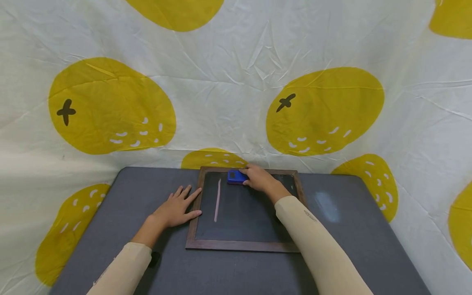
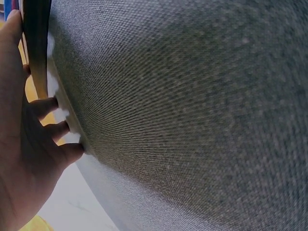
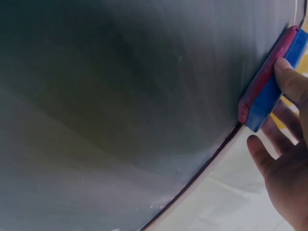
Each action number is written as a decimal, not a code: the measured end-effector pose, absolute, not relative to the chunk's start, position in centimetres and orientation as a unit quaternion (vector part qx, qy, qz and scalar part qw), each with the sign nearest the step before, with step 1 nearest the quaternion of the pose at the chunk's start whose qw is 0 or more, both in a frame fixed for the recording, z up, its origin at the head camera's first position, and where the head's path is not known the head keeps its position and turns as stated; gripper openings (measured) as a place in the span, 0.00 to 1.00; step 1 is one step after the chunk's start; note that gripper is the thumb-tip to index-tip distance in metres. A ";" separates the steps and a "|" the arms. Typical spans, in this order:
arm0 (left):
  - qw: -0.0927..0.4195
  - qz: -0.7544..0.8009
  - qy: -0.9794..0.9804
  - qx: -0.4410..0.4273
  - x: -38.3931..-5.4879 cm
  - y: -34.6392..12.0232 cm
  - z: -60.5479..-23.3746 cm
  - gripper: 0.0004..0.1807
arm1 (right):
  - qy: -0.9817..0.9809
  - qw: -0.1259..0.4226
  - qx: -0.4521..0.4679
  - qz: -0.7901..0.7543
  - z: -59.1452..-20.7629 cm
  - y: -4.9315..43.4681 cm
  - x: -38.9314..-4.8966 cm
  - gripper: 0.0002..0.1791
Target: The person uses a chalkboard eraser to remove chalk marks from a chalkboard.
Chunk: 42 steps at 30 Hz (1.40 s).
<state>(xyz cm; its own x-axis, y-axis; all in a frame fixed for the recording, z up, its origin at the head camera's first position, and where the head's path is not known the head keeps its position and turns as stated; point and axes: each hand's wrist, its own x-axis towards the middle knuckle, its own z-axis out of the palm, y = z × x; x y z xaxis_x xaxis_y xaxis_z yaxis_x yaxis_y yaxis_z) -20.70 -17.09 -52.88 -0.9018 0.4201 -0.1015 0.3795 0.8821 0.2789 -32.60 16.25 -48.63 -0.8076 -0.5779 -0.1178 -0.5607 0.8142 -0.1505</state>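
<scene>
A wood-framed chalkboard point(image 1: 250, 221) lies on the grey table, with one pale pink chalk line point(image 1: 217, 200) down its left part. My right hand point(image 1: 259, 179) grips a blue chalkboard eraser point(image 1: 235, 177) near the board's far edge, right of the line. In the right wrist view the eraser's red felt side point(image 3: 269, 72) faces the board, and the thumb lies along its side. My left hand point(image 1: 177, 208) is spread beside the board, thumb and forefinger at the left frame point(image 1: 192, 229). The left wrist view shows its other fingers point(image 2: 57, 130) stretched out over the tabletop.
The grey table point(image 1: 243, 272) extends around the board on both sides and in front. A whitish smudge point(image 1: 327, 207) marks the table on the right. Behind the table hangs a white cloth point(image 1: 221, 102) printed with large yellow fruit shapes.
</scene>
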 end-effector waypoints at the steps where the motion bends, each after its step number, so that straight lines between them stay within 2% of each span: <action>1: 0.079 0.127 0.967 0.208 -20.7 -17.1 -52.9 0.46 | 0.950 0.079 -0.299 -0.053 -48.6 16.3 -32.7 0.32; 10: 0.078 0.123 0.967 0.208 -20.8 -17.1 -52.8 0.46 | 0.950 0.080 -0.297 -0.049 -48.7 16.2 -32.8 0.32; 22: 0.082 0.117 0.969 0.203 -20.8 -16.9 -52.8 0.47 | 0.948 0.060 -0.310 -0.037 -48.7 16.4 -31.3 0.34; 31: 0.079 0.117 0.968 0.205 -20.7 -16.9 -52.8 0.47 | 0.933 0.048 -0.354 -0.032 -48.9 17.3 -28.4 0.33; 42: 0.083 0.120 0.967 0.207 -20.8 -16.9 -53.0 0.47 | 0.906 0.019 -0.422 -0.038 -48.7 18.8 -22.7 0.33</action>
<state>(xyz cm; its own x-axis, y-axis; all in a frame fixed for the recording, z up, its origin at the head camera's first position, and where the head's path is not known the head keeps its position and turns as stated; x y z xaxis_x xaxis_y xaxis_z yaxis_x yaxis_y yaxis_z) -20.79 -16.95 -52.98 -0.9002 0.4209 -0.1117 0.3807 0.8853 0.2671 -22.73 18.83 -48.75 -0.6437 -0.7653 -0.0028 -0.7623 0.6415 -0.0860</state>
